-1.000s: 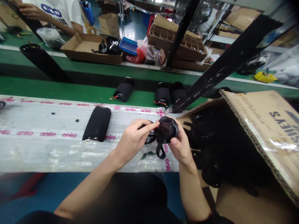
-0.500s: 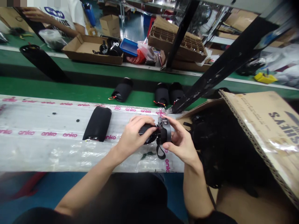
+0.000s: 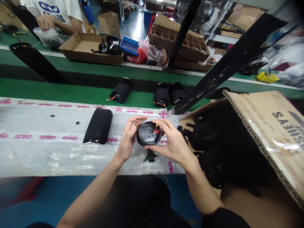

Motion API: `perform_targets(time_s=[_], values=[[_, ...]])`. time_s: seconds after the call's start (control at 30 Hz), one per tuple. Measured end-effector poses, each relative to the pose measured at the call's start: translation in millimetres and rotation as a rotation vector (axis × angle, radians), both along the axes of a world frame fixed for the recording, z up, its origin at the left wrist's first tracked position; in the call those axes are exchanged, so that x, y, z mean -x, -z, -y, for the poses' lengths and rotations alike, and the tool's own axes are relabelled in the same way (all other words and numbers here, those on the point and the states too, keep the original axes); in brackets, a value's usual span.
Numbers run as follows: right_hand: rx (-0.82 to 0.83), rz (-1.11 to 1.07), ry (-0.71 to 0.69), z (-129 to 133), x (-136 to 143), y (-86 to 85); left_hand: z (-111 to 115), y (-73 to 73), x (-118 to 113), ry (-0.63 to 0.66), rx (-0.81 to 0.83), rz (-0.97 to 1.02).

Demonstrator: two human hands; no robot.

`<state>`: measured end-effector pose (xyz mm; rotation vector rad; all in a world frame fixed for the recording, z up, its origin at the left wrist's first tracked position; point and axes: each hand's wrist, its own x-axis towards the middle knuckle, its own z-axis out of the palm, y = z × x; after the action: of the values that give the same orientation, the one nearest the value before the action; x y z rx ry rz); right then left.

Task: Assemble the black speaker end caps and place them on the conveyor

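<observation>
A round black housing (image 3: 149, 134) with a greyish inner face is held between my two hands, its face turned up toward me. Small red and yellow wire connectors lie on it, and a short black strap (image 3: 151, 155) hangs below. My left hand (image 3: 128, 137) curves around its left side, thumb hidden. On the other side my right hand (image 3: 173, 142) grips it, fingers at the top edge and thumb at the bottom. To the left, a black fabric-covered cylinder (image 3: 98, 126) lies on the plastic-wrapped work surface (image 3: 59, 152).
At my right stands an open cardboard box (image 3: 273, 126) full of black parts. Several black cylinders (image 3: 121, 90) with wires lie on the green surface beyond. A slanted black post (image 3: 225, 66) crosses the right side. Across the bench a person's hand (image 3: 45, 23) touches a plastic bag.
The parts held apart in my hands are now one round piece facing me. My left hand has shifted left and opened wider around it; my right hand has moved in from the right.
</observation>
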<state>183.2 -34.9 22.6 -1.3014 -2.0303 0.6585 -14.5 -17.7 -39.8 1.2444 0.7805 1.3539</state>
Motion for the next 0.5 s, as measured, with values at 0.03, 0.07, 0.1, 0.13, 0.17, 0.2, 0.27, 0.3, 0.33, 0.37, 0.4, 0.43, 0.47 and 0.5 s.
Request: perform_targets(time_s=[0.03,0.07,0.1,0.13,0.17,0.2,0.27,0.3,0.33,0.37,0.4,0.43,0.47,0.5], values=[[-0.007,-0.005,0.018,-0.7,1.2,3.5,1.9,1.4,-1.1,-0.006,-0.001,-0.060],[-0.001,-0.017,0.036,-0.4,1.4,7.5,3.5,2.1,-3.0,-0.020,-0.006,-0.132],[0.026,-0.047,0.042,0.8,0.7,12.2,4.7,2.3,-5.3,-0.041,-0.011,-0.194],[0.071,-0.107,0.042,2.7,-0.5,17.9,5.5,2.3,-7.9,-0.060,-0.012,-0.237],[0.121,-0.206,0.049,5.0,-1.8,24.6,6.0,2.5,-10.3,-0.080,-0.013,-0.257],[0.166,-0.340,0.069,7.4,-2.3,32.3,6.3,2.9,-12.4,-0.093,-0.014,-0.262],[0.219,-0.620,0.152,11.8,0.5,49.7,7.5,5.1,-15.7,-0.122,-0.013,-0.258],[0.226,-0.726,0.207,13.6,4.3,58.4,8.6,6.7,-16.8,-0.153,-0.012,-0.251],[0.228,-0.800,0.252,15.1,9.4,66.5,10.1,8.2,-17.8,-0.192,-0.008,-0.245],[0.231,-0.848,0.283,16.3,15.3,73.4,11.8,9.2,-18.6,-0.229,0.000,-0.244],[0.232,-0.883,0.306,17.3,21.3,78.9,13.4,9.6,-19.1,-0.257,0.012,-0.248],[0.233,-0.916,0.328,17.9,26.9,82.7,14.6,9.1,-19.3,-0.272,0.027,-0.252],[0.233,-0.946,0.350,18.4,31.5,84.7,15.2,7.8,-19.0,-0.266,0.050,-0.257],[0.233,-0.966,0.369,18.6,34.8,85.3,15.1,5.9,-18.3,-0.245,0.080,-0.256]])
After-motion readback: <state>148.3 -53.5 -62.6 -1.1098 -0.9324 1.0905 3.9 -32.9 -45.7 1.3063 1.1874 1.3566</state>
